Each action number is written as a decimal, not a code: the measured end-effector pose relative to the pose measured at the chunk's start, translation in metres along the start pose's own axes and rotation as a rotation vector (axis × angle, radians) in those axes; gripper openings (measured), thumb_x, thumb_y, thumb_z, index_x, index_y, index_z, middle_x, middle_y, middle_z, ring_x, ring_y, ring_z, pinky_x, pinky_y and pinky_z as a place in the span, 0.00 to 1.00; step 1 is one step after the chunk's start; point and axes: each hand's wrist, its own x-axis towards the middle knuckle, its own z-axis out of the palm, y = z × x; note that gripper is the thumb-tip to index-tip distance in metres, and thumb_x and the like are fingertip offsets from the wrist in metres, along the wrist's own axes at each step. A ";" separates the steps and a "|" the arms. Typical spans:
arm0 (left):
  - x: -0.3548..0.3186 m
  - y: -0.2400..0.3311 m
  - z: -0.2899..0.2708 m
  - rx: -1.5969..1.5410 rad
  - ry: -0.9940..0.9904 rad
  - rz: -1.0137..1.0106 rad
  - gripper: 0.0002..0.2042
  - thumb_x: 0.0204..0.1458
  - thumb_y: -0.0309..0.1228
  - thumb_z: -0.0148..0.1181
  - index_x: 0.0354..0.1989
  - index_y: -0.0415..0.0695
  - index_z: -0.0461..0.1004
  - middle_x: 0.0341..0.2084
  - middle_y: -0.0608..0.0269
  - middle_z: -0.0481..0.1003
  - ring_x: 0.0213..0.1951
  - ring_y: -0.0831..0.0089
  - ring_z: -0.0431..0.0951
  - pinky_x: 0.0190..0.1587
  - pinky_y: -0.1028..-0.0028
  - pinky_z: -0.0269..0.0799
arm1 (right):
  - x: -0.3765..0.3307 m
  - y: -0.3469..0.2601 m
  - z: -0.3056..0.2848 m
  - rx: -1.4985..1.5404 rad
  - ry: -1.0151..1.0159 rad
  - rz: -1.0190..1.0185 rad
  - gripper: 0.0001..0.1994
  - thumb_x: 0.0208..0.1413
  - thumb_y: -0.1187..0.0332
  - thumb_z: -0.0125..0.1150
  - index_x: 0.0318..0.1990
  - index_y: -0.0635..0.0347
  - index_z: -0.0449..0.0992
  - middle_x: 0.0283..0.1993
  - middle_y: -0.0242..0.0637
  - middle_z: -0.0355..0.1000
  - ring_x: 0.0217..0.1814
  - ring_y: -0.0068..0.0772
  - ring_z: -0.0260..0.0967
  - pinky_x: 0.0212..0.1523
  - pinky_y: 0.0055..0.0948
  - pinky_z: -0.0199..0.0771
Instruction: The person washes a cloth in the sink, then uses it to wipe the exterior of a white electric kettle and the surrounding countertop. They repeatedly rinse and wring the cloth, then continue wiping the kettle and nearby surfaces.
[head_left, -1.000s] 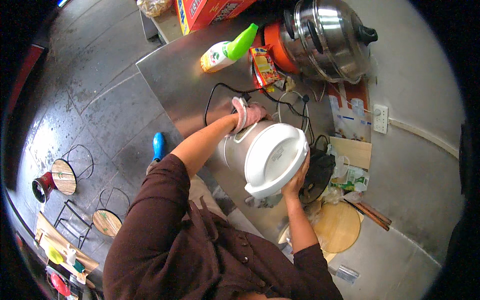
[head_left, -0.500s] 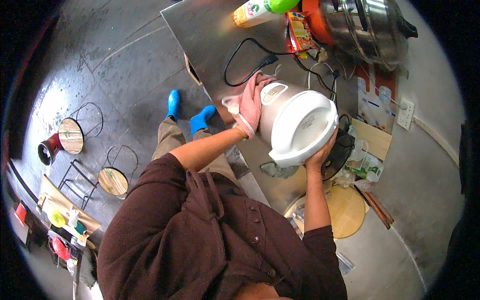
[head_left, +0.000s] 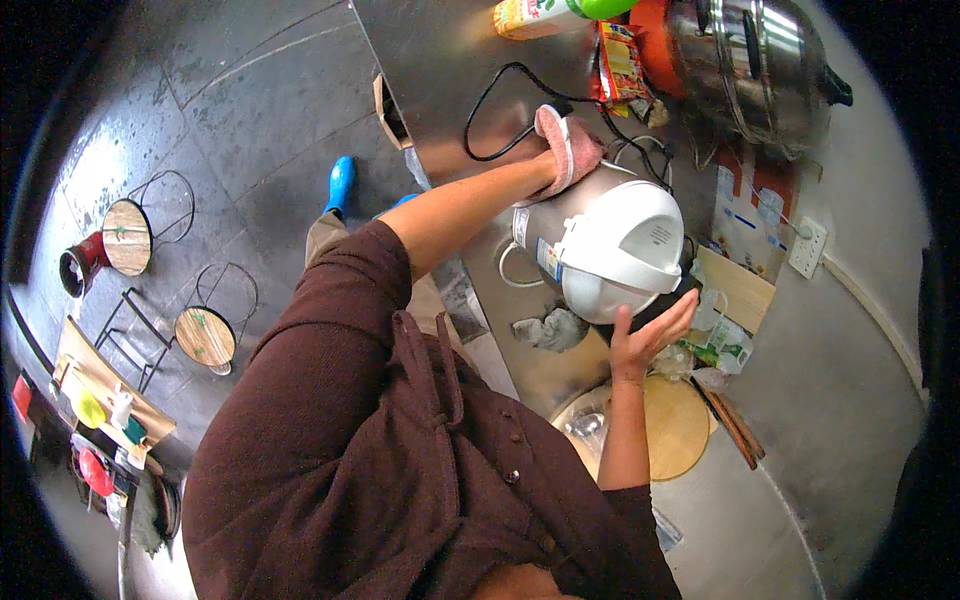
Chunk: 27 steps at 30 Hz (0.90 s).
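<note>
A rice cooker (head_left: 585, 205) with a pale metallic body and a white lid (head_left: 640, 225) sits tilted on the steel worktop, lid facing right. My left hand (head_left: 570, 155) reaches across to its far side and presses a pink cloth (head_left: 563, 140) on the body; the fingers are mostly covered by the cloth. Near the lid's lower edge is my right hand (head_left: 648, 335), thumb and fingers apart, holding nothing; whether the thumb touches the lid I cannot tell. A white carrying handle (head_left: 512, 268) sticks out at the cooker's near side. A grey rag (head_left: 550, 330) lies close by.
A black power cord (head_left: 478, 120) loops behind the cooker. Farther off are a white bottle (head_left: 535, 18), a red packet (head_left: 620, 65) and a large steel pot (head_left: 755, 65). Round boards (head_left: 680, 430) and wooden sticks (head_left: 735, 425) lie near right. Stools (head_left: 205, 337) stand left.
The rice cooker has turned: its front panel is out of sight, and side labels and the handle show. My left hand moved farther over with the cloth. My right hand opened away from the lid.
</note>
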 end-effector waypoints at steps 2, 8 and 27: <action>0.013 -0.002 0.012 -0.300 0.033 -0.197 0.12 0.50 0.32 0.45 0.33 0.39 0.75 0.31 0.51 0.73 0.42 0.59 0.74 0.44 0.65 0.69 | 0.023 -0.005 0.001 -0.013 -0.031 -0.291 0.51 0.51 0.30 0.44 0.67 0.70 0.46 0.68 0.57 0.47 0.68 0.60 0.46 0.65 0.55 0.43; 0.015 -0.002 0.012 0.241 -0.018 0.128 0.13 0.46 0.32 0.52 0.34 0.38 0.78 0.35 0.47 0.76 0.40 0.50 0.77 0.33 0.40 0.70 | 0.046 -0.005 0.031 0.044 0.016 -0.469 0.50 0.49 0.28 0.43 0.62 0.69 0.54 0.61 0.52 0.56 0.63 0.54 0.53 0.64 0.53 0.46; -0.115 0.042 -0.118 -0.500 0.390 -0.095 0.20 0.46 0.32 0.50 0.51 0.43 0.68 0.42 0.51 0.70 0.46 0.52 0.68 0.52 0.61 0.64 | 0.036 0.005 0.035 0.023 -0.033 -0.308 0.49 0.50 0.32 0.46 0.63 0.72 0.51 0.61 0.54 0.54 0.62 0.54 0.50 0.63 0.56 0.43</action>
